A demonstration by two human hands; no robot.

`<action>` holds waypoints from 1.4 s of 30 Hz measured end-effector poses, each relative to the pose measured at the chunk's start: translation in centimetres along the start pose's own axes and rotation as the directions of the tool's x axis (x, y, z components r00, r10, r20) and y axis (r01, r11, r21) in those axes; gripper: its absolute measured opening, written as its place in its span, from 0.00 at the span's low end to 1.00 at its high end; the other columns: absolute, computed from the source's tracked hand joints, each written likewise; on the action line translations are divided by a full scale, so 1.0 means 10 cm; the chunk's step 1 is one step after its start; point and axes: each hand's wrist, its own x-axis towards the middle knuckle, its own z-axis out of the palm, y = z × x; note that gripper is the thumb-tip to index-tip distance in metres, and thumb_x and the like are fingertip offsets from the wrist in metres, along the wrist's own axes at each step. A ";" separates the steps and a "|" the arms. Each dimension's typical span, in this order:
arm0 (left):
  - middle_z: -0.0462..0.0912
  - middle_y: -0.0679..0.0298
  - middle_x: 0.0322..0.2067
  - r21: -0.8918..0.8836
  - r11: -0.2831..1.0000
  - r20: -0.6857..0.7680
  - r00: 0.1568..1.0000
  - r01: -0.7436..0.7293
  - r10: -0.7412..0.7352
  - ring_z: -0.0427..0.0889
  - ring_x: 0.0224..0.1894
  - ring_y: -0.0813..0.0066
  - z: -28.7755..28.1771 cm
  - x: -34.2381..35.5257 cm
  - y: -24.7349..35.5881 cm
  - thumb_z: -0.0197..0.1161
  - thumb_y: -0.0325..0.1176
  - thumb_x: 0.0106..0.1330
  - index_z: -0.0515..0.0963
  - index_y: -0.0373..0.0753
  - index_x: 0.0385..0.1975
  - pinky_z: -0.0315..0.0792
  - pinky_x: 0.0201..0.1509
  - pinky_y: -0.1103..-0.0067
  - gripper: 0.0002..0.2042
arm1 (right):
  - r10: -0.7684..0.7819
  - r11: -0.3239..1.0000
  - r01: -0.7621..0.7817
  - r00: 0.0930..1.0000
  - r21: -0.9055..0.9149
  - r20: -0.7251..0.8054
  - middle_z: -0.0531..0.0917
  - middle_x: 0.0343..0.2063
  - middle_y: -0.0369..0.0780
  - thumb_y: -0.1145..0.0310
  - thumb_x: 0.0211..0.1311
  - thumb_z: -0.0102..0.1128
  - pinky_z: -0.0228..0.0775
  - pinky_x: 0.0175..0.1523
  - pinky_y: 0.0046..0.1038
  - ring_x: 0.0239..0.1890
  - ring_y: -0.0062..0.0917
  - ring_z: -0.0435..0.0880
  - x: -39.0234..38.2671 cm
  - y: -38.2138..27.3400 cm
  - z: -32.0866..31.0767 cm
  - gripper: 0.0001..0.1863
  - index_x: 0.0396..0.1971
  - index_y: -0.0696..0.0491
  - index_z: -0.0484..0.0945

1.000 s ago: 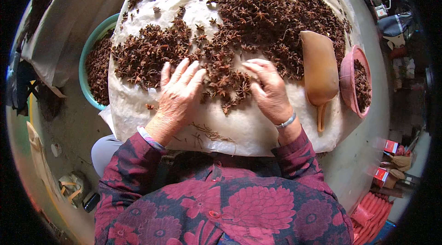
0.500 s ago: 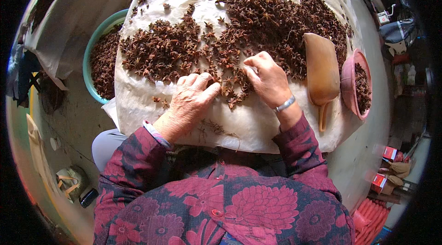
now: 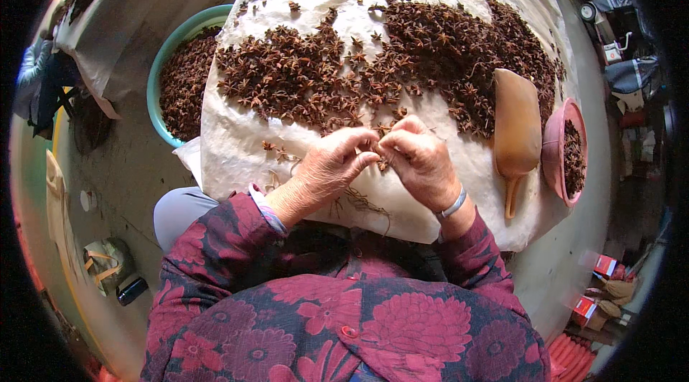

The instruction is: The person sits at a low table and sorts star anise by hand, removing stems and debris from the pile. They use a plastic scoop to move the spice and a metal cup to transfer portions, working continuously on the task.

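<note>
Star anise (image 3: 287, 73) lies in a left heap on the white cloth (image 3: 251, 145), and a larger heap of star anise (image 3: 430, 38) spreads to the right. In front of the heaps my left hand (image 3: 331, 168) and my right hand (image 3: 423, 167) meet, fingertips almost touching. Both are closed, thumb against fingers; whatever they pinch is too small and covered to make out. A few loose star anise pods show just beyond and beneath the fingertips. Thin stalks (image 3: 362, 203) lie on the cloth close to my left wrist.
To the right rest a tan scoop (image 3: 517, 124) and a pink bowl (image 3: 554, 149) with brown pieces. A green basin (image 3: 161, 88) of brown pieces stands left of the cloth. A bag (image 3: 109, 263) is on the floor at lower left.
My hands have drawn together and nearer to me, away from the heap's edge. Before, they were apart among the star anise. The whole view has shifted slightly.
</note>
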 end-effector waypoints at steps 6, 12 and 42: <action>0.84 0.66 0.29 -0.638 0.618 0.276 0.886 0.459 -0.374 0.77 0.23 0.84 -0.08 -0.01 0.03 0.61 0.36 0.75 0.81 0.38 0.46 0.70 0.26 0.85 0.10 | 0.098 0.986 -0.090 0.993 0.138 -0.059 0.80 0.29 0.41 0.78 0.60 0.65 0.75 0.36 0.29 0.32 0.32 0.82 -0.08 -0.03 0.15 0.02 0.31 0.55 0.83; 0.82 0.67 0.25 -0.910 0.392 -0.079 0.875 0.132 -0.478 0.73 0.19 0.85 -0.49 0.20 -0.12 0.57 0.37 0.77 0.78 0.40 0.50 0.66 0.22 0.87 0.10 | 0.110 0.953 -0.202 0.925 0.227 0.365 0.78 0.31 0.37 0.74 0.61 0.69 0.72 0.41 0.26 0.35 0.25 0.78 0.01 -0.02 -0.04 0.04 0.34 0.57 0.84; 0.82 0.64 0.36 0.351 0.935 -0.333 0.941 0.055 0.069 0.80 0.40 0.73 -0.43 0.37 -0.03 0.69 0.29 0.64 0.80 0.37 0.49 0.74 0.44 0.76 0.14 | 0.210 0.978 -0.208 0.965 0.025 -0.157 0.82 0.31 0.40 0.73 0.65 0.65 0.74 0.40 0.27 0.33 0.25 0.81 0.02 0.12 -0.47 0.04 0.35 0.58 0.82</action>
